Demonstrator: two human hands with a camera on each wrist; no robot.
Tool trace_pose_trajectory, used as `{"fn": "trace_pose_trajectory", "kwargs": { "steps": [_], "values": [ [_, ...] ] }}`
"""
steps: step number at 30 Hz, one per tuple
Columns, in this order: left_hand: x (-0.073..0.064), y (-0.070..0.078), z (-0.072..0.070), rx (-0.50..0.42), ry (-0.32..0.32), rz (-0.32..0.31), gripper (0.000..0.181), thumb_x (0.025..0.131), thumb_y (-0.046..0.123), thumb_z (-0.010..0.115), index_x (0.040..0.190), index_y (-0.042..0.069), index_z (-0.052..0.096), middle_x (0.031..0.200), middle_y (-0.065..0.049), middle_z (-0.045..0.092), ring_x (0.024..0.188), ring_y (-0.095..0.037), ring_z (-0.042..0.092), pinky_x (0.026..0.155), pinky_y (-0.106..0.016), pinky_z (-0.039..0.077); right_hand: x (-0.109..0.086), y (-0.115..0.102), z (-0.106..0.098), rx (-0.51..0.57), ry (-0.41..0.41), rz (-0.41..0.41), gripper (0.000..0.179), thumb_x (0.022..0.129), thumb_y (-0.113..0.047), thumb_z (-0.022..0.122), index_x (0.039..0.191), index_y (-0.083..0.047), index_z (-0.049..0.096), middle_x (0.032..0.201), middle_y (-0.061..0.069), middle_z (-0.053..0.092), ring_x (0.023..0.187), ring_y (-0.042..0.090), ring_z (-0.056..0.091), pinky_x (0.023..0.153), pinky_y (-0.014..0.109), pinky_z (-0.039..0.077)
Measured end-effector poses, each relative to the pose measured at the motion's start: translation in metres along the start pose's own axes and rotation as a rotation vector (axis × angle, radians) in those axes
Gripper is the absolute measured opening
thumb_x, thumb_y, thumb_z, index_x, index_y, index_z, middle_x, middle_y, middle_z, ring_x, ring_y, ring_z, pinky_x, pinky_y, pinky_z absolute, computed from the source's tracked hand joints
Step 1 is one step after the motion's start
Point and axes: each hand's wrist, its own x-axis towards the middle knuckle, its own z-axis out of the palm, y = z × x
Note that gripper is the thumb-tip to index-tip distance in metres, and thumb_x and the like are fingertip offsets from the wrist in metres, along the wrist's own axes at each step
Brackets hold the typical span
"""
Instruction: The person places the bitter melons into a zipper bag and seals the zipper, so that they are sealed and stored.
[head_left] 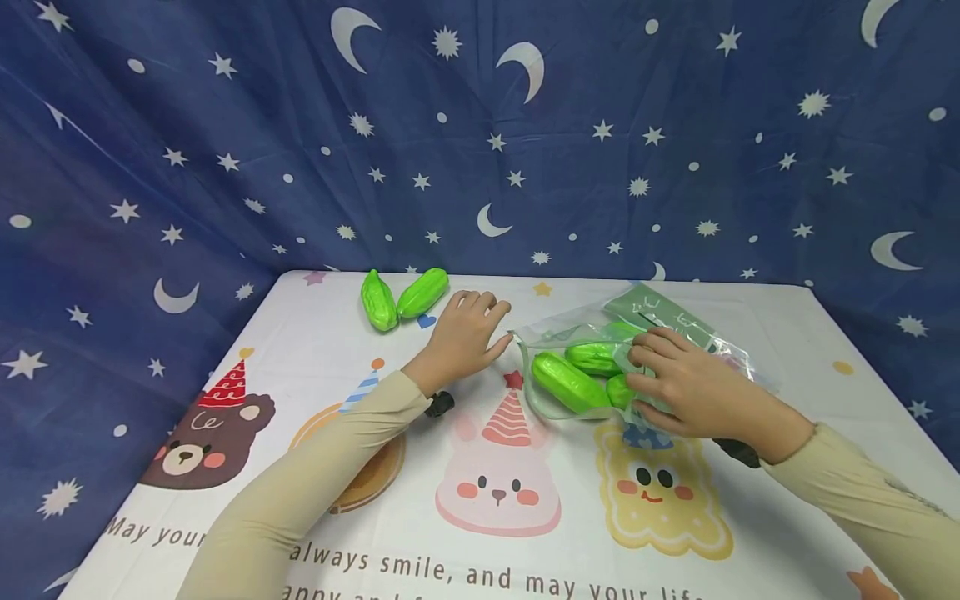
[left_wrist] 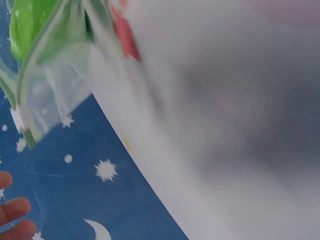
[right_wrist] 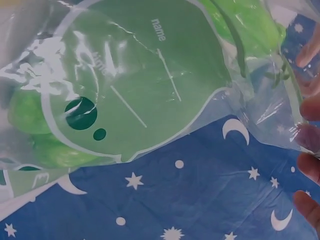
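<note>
Two shiny green cucumber-like vegetables, one upright (head_left: 378, 302) and one slanted (head_left: 423, 293), lie at the table's back left. Just right of them is my left hand (head_left: 463, 337), fingers loosely bent and holding nothing; its fingertips (left_wrist: 17, 212) show at the left wrist view's corner. A clear zip bag (head_left: 551, 333) with a green printed label (right_wrist: 145, 65) lies at right, its mouth gaping to the left. Several more of the green vegetables (head_left: 568, 381) are inside. My right hand (head_left: 693, 387) grips the bag's near side, fingers (right_wrist: 310, 167) at its edge; part of the bag is hidden beneath.
A white tablecloth (head_left: 510, 558) with printed cartoon animals and lettering covers the table. Behind and to the left hangs a dark blue cloth (head_left: 420, 100) with moons and stars. The bag has a white slider (left_wrist: 20, 119) on its green zip.
</note>
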Motion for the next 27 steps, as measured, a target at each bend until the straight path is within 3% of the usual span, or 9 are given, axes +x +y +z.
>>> {"fn": "trace_pose_trajectory", "kwargs": {
  "steps": [13,27],
  "values": [
    [-0.029,-0.047,-0.002,-0.011,-0.004,-0.008,0.036,0.084,0.032,0.063,0.111,0.009,0.058,0.099,-0.009,0.058,0.094,-0.026,0.058,0.094,-0.044,0.044,0.0,0.004,0.005,0.037,0.032,0.07,0.046,0.099,-0.036,0.03,0.078,-0.009,0.06,0.088,0.01,0.054,0.089,0.031,0.05,0.083,0.044,0.04],
    [-0.063,-0.115,0.002,0.055,-0.051,0.014,0.039,0.082,0.026,0.065,0.113,0.005,0.056,0.101,-0.015,0.058,0.094,-0.032,0.058,0.093,-0.048,0.044,-0.003,0.004,0.002,0.042,0.049,0.106,0.045,0.099,-0.035,0.03,0.078,-0.009,0.059,0.088,0.012,0.055,0.089,0.032,0.052,0.081,0.046,0.042]
  ]
}}
